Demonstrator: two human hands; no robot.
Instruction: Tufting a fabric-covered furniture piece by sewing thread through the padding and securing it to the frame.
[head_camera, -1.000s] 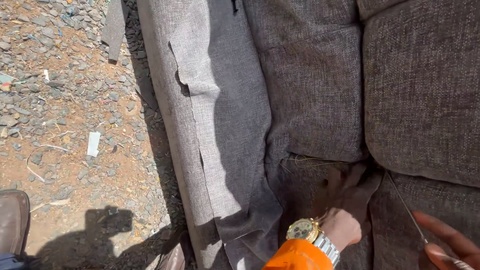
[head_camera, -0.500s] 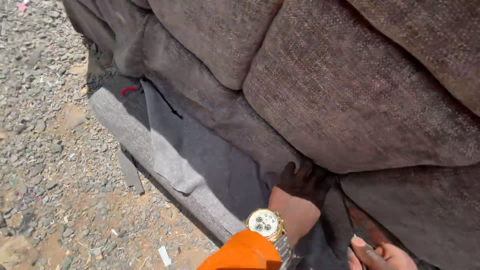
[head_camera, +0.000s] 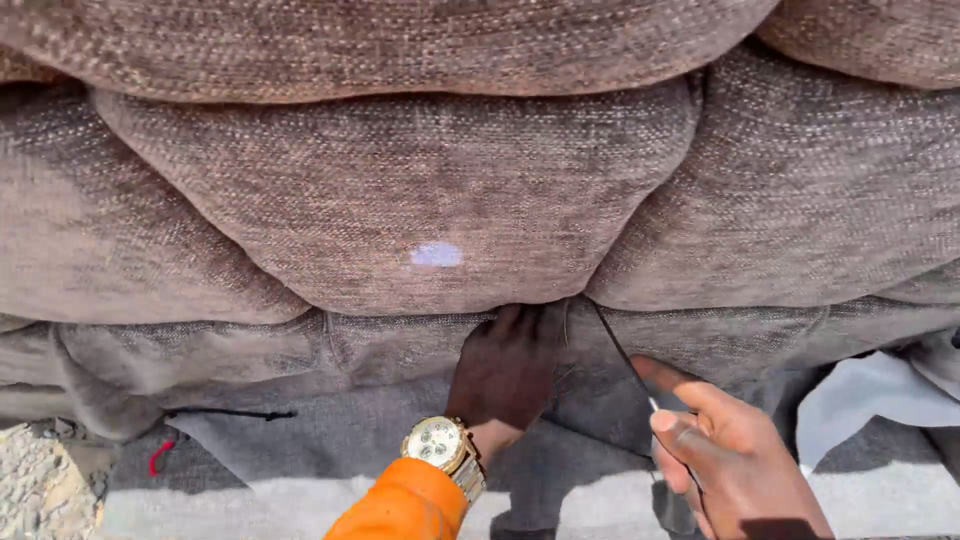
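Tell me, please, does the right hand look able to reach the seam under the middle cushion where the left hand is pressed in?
Probably yes. The right hand sits just beside the left hand, holding a dark thread that runs up to that seam, with only loose fabric between.

Sunlit gravel ground (head_camera: 35, 475) — outdoors, seemingly

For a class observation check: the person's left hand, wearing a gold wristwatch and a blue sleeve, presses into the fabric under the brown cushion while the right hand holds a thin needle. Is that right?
Not quite. In the head view the sleeve above the gold wristwatch is orange. The left hand does press in under the brown cushion, and the right hand pinches a thin needle.
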